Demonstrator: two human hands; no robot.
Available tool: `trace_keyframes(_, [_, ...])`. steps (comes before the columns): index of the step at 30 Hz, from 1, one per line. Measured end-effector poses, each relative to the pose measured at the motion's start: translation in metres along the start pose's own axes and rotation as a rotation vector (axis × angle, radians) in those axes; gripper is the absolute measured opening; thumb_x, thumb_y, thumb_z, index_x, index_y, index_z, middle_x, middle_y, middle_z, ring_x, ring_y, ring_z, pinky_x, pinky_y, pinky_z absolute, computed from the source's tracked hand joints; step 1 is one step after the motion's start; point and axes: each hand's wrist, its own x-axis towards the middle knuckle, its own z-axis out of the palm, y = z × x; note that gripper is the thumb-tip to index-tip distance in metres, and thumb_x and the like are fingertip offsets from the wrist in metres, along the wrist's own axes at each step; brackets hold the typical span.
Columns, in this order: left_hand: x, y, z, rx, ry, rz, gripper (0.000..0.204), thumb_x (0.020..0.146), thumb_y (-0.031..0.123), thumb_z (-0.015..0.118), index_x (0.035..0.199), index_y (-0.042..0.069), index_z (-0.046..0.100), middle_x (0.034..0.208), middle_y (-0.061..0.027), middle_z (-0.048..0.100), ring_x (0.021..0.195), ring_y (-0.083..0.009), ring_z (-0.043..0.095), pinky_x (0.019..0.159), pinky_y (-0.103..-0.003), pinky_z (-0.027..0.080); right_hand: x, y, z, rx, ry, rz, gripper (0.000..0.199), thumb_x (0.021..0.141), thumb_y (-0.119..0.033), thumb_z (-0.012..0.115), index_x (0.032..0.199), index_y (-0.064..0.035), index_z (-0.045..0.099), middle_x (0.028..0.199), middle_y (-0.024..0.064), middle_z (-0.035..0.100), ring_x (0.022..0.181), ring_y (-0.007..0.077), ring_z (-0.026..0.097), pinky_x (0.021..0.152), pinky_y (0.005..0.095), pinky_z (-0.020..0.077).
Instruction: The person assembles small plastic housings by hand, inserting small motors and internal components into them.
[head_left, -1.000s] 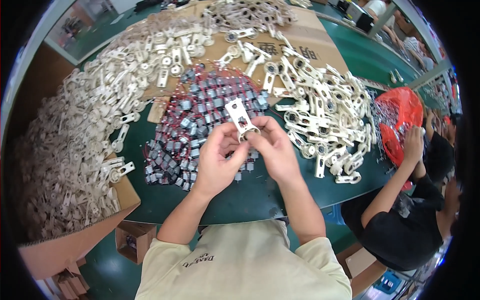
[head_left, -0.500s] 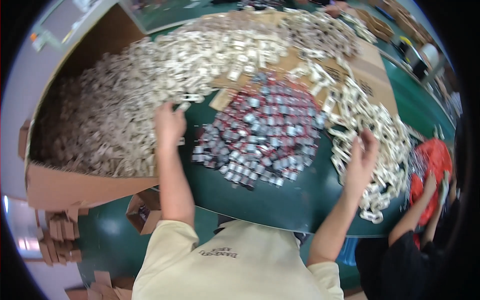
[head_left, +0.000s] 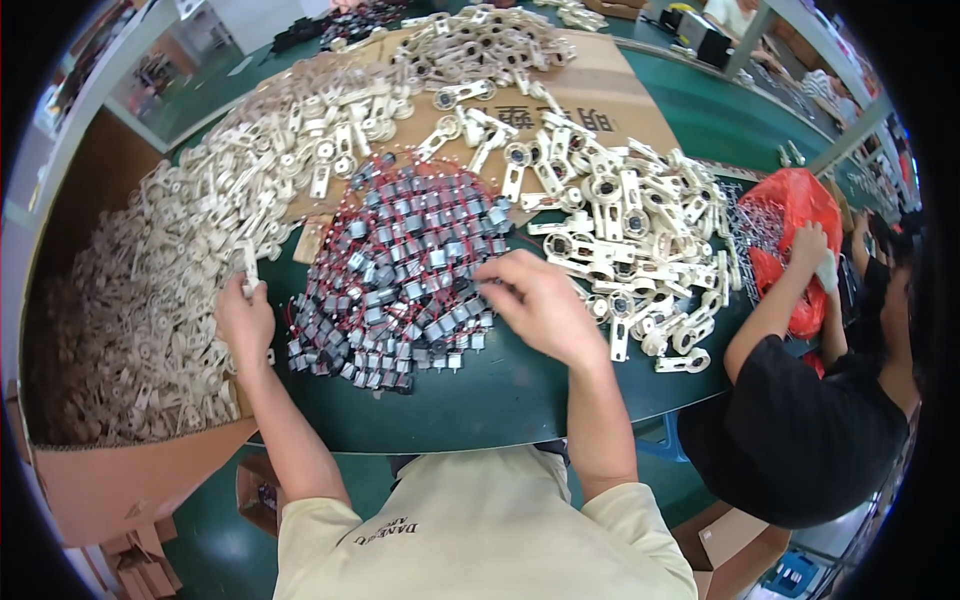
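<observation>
Green table [head_left: 520, 390]: left hand [head_left: 245, 320] pinching cream bracket [head_left: 250, 270]; right hand [head_left: 535, 300] on motors [head_left: 410, 270].

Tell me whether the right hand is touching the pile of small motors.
Touching. The head view shows the right hand lying on the pile of small motors, its fingertips pressed among the grey cans and red wires.

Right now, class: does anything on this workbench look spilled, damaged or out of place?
Nothing stands out. The small motors lie heaped under the right hand, and the left hand holds a cream plastic bracket beside the loose bracket pile. All sit on the green table.
</observation>
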Motion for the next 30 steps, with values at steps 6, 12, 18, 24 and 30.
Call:
trace_keyframes(6, [-0.027, 0.114, -0.039, -1.162, -0.335, -0.008, 0.042, 0.092, 0.012, 0.060, 0.131, -0.003, 0.050, 0.106, -0.0075, 0.062, 0.092, -0.0099, 0.057, 0.082, -0.023, 0.045, 0.000, 0.000, 0.023, -0.164, 0.050, -0.067, 0.032, 0.077, -0.013, 0.074, 0.107, -0.0082, 0.061, 0.093, 0.0101, 0.055, 0.073, 0.0280, 0.059, 0.067, 0.0375, 0.0487])
trace_keyframes(12, [-0.062, 0.150, 0.000, -1.790, -0.824, 0.055, 0.038, 0.094, 0.005, 0.054, 0.128, -0.007, 0.046, 0.120, -0.0146, 0.059, 0.110, -0.0217, 0.059, 0.097, -0.035, 0.047, 0.005, 0.005, 0.024, 0.379, 0.159, 0.094, 0.027, 0.082, -0.004, 0.067, 0.107, -0.0026, 0.056, 0.092, 0.0060, 0.062, 0.075, 0.0093, 0.060, 0.067, 0.0243, 0.0491])
trace_keyframes(18, [-0.084, 0.152, 0.005, -1.919, -0.982, -0.002, 0.040, 0.096, 0.010, 0.050, 0.131, -0.006, 0.042, 0.126, -0.0227, 0.055, 0.118, -0.0341, 0.055, 0.103, -0.041, 0.045, -0.001, -0.008, 0.025, 0.889, 0.092, -0.089, 0.032, 0.087, 0.010, 0.055, 0.116, 0.0018, 0.048, 0.114, 0.0114, 0.058, 0.102, 0.0136, 0.057, 0.088, 0.0299, 0.0500])
trace_keyframes(24, [-0.085, 0.152, -0.001, -1.939, -1.049, 0.007, 0.040, 0.097, 0.016, 0.049, 0.131, -0.004, 0.042, 0.129, -0.0266, 0.051, 0.119, -0.0365, 0.053, 0.099, -0.042, 0.048, -0.007, -0.015, 0.037, 0.858, 0.088, -0.051, 0.032, 0.084, 0.010, 0.060, 0.114, 0.0033, 0.051, 0.111, 0.0106, 0.060, 0.096, 0.0121, 0.060, 0.082, 0.0265, 0.0507])
trace_keyframes(30, [-0.082, 0.150, 0.001, -1.925, -0.992, 0.024, 0.038, 0.097, 0.013, 0.050, 0.131, -0.004, 0.043, 0.129, -0.0228, 0.052, 0.117, -0.0313, 0.056, 0.099, -0.039, 0.047, -0.001, -0.013, 0.040, 0.844, 0.107, -0.053, 0.032, 0.084, 0.009, 0.061, 0.114, 0.0035, 0.051, 0.110, 0.0100, 0.060, 0.095, 0.0110, 0.060, 0.080, 0.0253, 0.0505])
